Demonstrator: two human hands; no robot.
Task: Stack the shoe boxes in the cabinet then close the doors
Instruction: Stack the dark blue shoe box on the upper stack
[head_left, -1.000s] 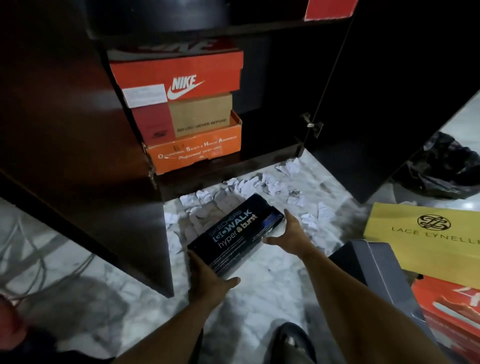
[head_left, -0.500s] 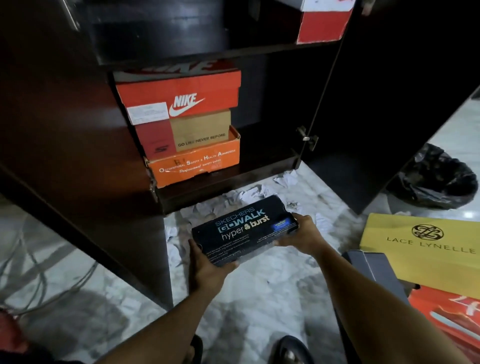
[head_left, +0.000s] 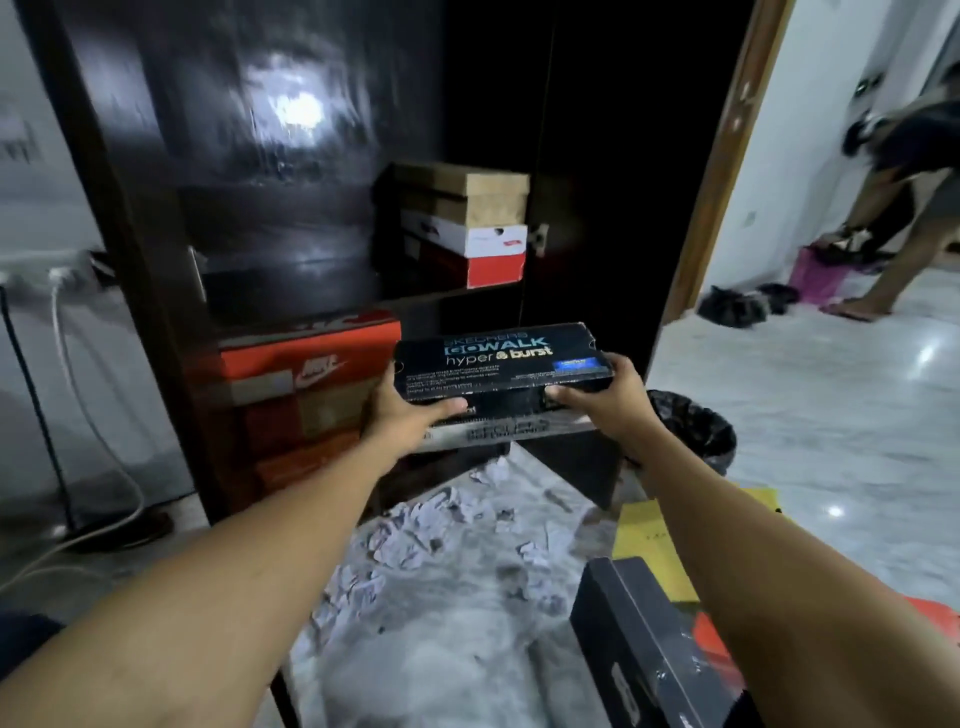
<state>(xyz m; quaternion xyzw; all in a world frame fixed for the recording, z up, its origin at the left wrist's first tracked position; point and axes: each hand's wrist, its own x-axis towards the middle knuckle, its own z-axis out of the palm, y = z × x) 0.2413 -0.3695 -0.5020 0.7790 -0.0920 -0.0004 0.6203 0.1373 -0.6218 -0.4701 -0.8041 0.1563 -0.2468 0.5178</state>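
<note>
Before the open dark wooden cabinet (head_left: 311, 78), I have the black rectangular cardboard shoe box with blue and yellow lettering (head_left: 501, 364) held in the air between both hands, clear of the floor and in front of the lower compartment. My left hand (head_left: 402, 415) grips its left end, thumb lying over the front edge and fingers tucked underneath. My right hand (head_left: 605, 395) grips the right end, thumb pressed on the front face. The lid is on, its lettering tilted up toward me.

Behind it, at the left of the lower compartment, an orange cardboard box with a white swoosh (head_left: 311, 358) tops a stack too blurred to read. On the shelf (head_left: 441, 296) above, a brown cardboard box (head_left: 467, 195) sits on a white-and-red box (head_left: 478, 254).

Crumpled white paper scraps (head_left: 431, 525) litter the pale marble floor (head_left: 831, 389) below. At my right lie a flat yellow box (head_left: 649, 545) and a black box (head_left: 639, 639), with a black bag-lined bin (head_left: 696, 431) beyond them.
</note>
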